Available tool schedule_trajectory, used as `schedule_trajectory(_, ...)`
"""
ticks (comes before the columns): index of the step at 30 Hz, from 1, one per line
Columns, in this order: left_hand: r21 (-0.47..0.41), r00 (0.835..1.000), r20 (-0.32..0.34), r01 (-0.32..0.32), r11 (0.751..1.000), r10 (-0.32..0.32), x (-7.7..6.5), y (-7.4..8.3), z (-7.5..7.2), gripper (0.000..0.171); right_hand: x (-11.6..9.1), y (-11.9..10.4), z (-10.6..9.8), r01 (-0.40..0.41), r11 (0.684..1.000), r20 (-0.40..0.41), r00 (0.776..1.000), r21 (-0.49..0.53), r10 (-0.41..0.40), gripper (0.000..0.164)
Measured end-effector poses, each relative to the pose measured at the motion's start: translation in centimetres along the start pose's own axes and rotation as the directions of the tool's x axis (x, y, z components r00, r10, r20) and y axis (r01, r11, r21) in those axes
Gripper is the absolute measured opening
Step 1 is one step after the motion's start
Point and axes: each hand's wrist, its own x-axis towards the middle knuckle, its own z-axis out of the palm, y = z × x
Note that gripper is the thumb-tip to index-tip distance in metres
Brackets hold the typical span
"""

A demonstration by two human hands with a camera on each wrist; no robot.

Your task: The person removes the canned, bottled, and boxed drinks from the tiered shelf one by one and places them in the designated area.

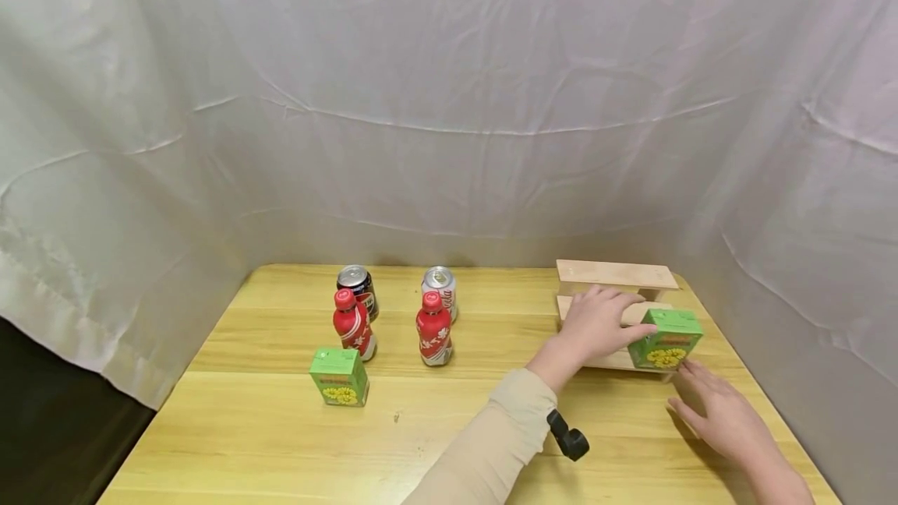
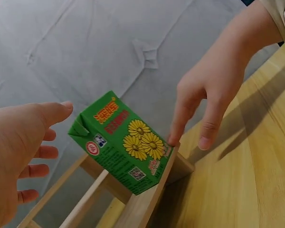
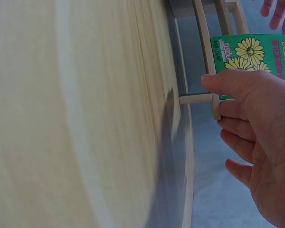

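A green drink carton (image 1: 666, 340) with yellow flowers stands on the lowest step of a small wooden tiered rack (image 1: 617, 274). Beside the carton's upper left corner is my left hand (image 1: 596, 322), its fingers spread over the rack. In the left wrist view, the thumb of that hand lies near the carton (image 2: 126, 142) without closing on it. My right hand (image 1: 726, 415) reaches from the right. One of its fingertips touches the carton's lower corner by the rack's end, while the thumb hangs apart. The right wrist view shows the carton (image 3: 249, 50) partly covered by the right hand (image 3: 261, 118).
Left of the rack, a second green carton (image 1: 340, 379) stands near two red bottles (image 1: 354, 326) on the wooden table (image 1: 245, 443). Behind these are a dark can (image 1: 355, 280) and a silver can (image 1: 440, 280). Pale curtains (image 1: 449, 100) enclose the table's back and sides.
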Motion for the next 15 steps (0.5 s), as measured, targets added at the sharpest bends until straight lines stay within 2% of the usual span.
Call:
schedule_trajectory(8, 0.026, 0.999, 0.041, 0.011, 1.000, -0.012, 1.4, 1.2, 0.6, 0.068, 0.0, 0.4, 0.2, -0.023, 1.000, 0.033, 0.999, -0.002, 0.023, 0.066)
schedule_trajectory(15, 0.022, 0.998, 0.053, 0.035, 0.999, -0.036, 1.9, 1.5, 1.2, 0.064, 0.0, 0.5, 0.1, -0.044, 0.999, 0.078, 0.996, -0.003, 0.045, 0.068)
